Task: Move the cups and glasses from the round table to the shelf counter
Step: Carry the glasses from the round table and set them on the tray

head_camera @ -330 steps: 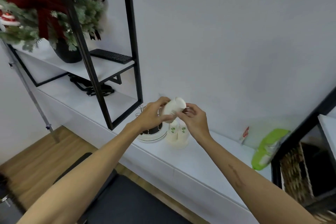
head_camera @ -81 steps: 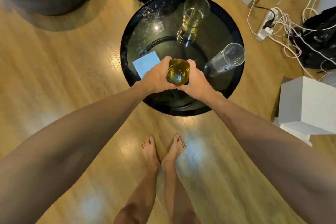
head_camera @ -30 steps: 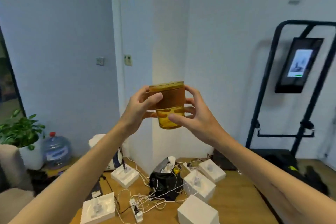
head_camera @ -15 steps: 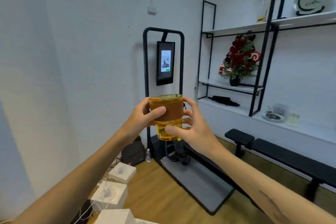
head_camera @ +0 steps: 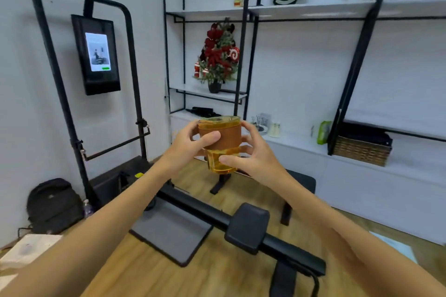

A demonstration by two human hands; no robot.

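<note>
Gripping the amber glass (head_camera: 220,143), both hands hide much of it.

View turning right across room, away from round table. Amber glass (head_camera: 220,143), sitting on table 2.7 s ago, now being carried up in air between left hand (head_camera: 185,149) and right hand (head_camera: 251,155). Shelf counter (head_camera: 296,143) getting closer and bigger than 0.5 s ago. White paper cups (head_camera: 275,129) on counter coming into view behind glass. Wall screen (head_camera: 96,54) sliding to left side. White boxes and cables on floor dropping out of sight. Black bench (head_camera: 247,224) now showing under arms.
</note>
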